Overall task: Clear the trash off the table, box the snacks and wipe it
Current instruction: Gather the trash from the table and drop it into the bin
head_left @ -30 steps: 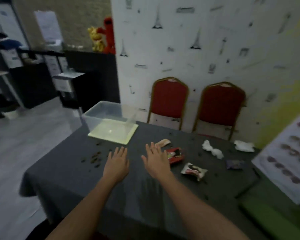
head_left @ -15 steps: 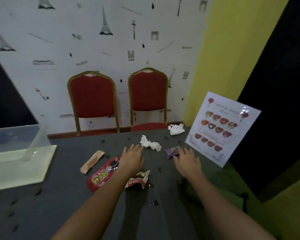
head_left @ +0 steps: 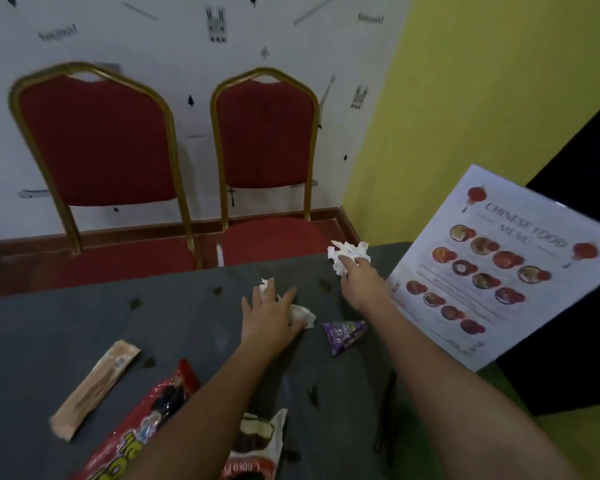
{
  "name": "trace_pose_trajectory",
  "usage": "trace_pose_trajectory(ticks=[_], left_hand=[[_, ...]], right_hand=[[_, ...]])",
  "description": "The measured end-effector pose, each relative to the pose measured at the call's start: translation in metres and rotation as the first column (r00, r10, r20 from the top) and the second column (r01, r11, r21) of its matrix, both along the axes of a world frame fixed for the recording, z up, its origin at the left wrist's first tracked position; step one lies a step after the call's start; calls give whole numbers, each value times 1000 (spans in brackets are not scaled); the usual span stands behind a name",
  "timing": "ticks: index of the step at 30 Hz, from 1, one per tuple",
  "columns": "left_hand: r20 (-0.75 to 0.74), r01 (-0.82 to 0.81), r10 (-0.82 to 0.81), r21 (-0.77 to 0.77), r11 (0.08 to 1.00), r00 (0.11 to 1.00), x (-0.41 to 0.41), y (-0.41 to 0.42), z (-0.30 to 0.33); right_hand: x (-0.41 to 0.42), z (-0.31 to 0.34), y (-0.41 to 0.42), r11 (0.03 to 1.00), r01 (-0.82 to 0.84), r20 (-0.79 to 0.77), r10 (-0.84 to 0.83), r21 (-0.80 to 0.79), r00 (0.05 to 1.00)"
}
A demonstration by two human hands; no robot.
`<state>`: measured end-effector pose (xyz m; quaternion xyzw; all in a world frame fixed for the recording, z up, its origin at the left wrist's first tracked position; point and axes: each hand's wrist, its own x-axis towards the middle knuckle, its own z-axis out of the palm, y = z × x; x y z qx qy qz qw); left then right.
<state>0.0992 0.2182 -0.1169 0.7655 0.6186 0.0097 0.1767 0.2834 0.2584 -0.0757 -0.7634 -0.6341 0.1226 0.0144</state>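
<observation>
My left hand (head_left: 269,317) lies flat with fingers apart on a crumpled white tissue (head_left: 302,315) in the middle of the grey table (head_left: 174,313). Bits of that tissue show between the fingers and beside the palm. My right hand (head_left: 361,284) reaches to the table's far edge, its fingertips closed into a second crumpled tissue (head_left: 347,252). Between my forearms lies a purple wrapper (head_left: 343,336). A tan stick packet (head_left: 94,386), a red snack bag (head_left: 142,420) and a white-and-brown snack wrapper (head_left: 257,441) lie near the left forearm.
A standing menu card (head_left: 492,271) leans at the table's right end, close to my right wrist. Two red chairs (head_left: 97,140) (head_left: 264,133) stand behind the far edge against the wall. Dark crumbs (head_left: 136,303) dot the tablecloth. A green surface (head_left: 575,441) shows at lower right.
My view has swung right and closer; the clear box is out of sight. Both hands moved forward, the left onto the middle tissue and the right past the purple wrapper to the far tissue.
</observation>
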Motion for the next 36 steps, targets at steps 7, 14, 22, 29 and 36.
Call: trace_pose_trajectory(ticks=[7,14,22,29,36], left_hand=[[257,30,-133,370,929,957,-10,6,-20],[395,-70,-94,383,921,914,-18,-18,11],[475,-175,-23,368,913,880,-6,-81,29],[475,-182,13,312,933,880,-11,-152,43],[305,50,-131,259,964,943,-11,-206,49]], right_hand=[[-4,-31,41,996,47,-5,-46,70,999],[9,8,-29,900,165,-243,-69,403,968],[53,1,-153,881,455,-323,-396,130,859],[32,-10,-185,923,372,-94,-380,-97,920],[37,-3,-191,918,379,22,-379,-117,925]])
